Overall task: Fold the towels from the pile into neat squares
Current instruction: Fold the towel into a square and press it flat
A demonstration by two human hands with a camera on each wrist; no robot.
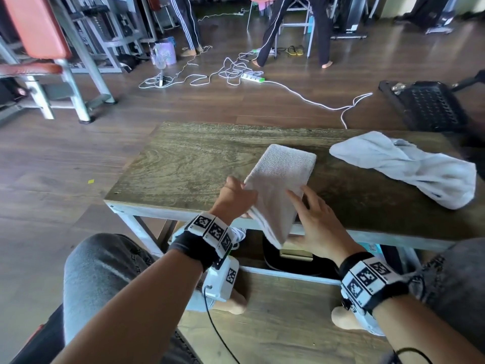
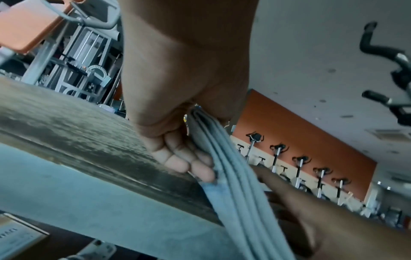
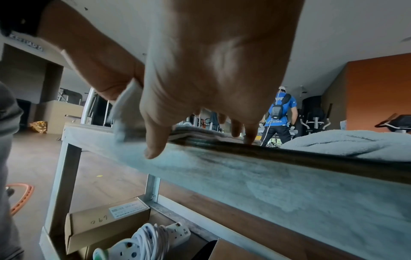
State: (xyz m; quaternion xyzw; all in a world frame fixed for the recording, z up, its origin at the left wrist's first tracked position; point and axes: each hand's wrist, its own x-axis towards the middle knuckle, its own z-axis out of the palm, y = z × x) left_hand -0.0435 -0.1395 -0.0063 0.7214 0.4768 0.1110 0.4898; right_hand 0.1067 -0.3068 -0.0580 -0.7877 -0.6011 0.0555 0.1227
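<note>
Both hands are working the folded towel point(image 1: 278, 185): left hand point(image 1: 232, 198) is pinching its layered edge, right hand point(image 1: 319, 222) is lying spread against its other side. Fingertips are hiding behind cloth. An unfolded towel point(image 1: 409, 166) is lying at two o'clock on the table point(image 1: 183, 164).

A wooden-topped bench point(image 1: 189, 164) on a pale metal frame is seen. A folded towel point(image 1: 282, 174) is laid at its middle, its near end overhanging the 6 o'clock edge. A crumpled, unfolded towel point(image 1: 409, 166) is spread toward 3 o'clock, apart from the folded one.
</note>
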